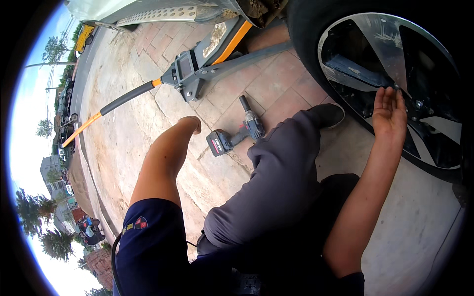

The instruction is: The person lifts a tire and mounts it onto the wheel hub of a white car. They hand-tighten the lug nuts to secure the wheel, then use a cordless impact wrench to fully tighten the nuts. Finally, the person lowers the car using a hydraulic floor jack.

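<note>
My right hand is raised to the middle of a car wheel, palm toward me. Its fingers are stretched out side by side, with their tips at the lug nuts near the hub; I see nothing in the palm. My left hand hangs over the paving at the end of a bent arm, and its fingers are mostly hidden. Right of it a cordless impact wrench lies on the ground, with a long dark socket on its nose and a black battery at its grip end.
A floor jack reaches under the car, its orange and black handle slanting out to the left. My bent leg and dark shoe are close to the tyre. The car's side step runs overhead; parked vehicles line the road at far left.
</note>
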Tool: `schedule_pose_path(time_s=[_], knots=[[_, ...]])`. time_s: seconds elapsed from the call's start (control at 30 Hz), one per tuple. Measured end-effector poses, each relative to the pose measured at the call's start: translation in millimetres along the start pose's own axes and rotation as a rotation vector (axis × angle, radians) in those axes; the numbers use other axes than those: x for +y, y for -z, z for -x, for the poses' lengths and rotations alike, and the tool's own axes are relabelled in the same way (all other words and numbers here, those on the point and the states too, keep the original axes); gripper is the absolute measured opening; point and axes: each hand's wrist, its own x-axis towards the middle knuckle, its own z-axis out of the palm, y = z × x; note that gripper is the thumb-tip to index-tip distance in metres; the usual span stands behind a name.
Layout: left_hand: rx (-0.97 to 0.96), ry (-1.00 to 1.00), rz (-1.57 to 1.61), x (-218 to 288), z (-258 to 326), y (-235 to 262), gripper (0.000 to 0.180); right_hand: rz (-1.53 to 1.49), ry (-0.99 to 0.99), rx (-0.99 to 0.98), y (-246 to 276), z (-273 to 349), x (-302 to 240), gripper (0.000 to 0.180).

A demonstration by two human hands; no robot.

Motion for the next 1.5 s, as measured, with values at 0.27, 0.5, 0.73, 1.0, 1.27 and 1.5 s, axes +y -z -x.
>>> schedule_pose_path(time_s=[0.27,0.5,0.73,1.0,1.27,1.5], knots=[[0.681,-0.064,0.769,209.4,-5.8,22.7,0.097,-0.29,-0.215,-0.09,13.2,-1.3,-21.7,0.015],[0.646,-0.006,1.068,221.4,-55.4,41.4,0.065,-0.185,-0.041,0.028,-6.4,15.3,-21.2,0.021],[0.894,-0.216,1.148,193.1,-47.4,25.9,0.072,0.109,-0.011,-0.14,11.9,43.3,12.3,0.036],[1.315,-0.439,1.375,236.5,182.2,131.9,0.071,1.348,0.356,-0.923,99.5,50.4,85.2,0.065],[1.199,-1.078,0.899,209.6,293.3,178.0,0.04,0.946,0.494,-0.941,43.2,84.2,47.7,0.074],[0.041,-1.471,1.945,265.4,339.9,245.4,0.041,1.395,0.83,-0.764,102.6,138.4,-31.2,0.071]])
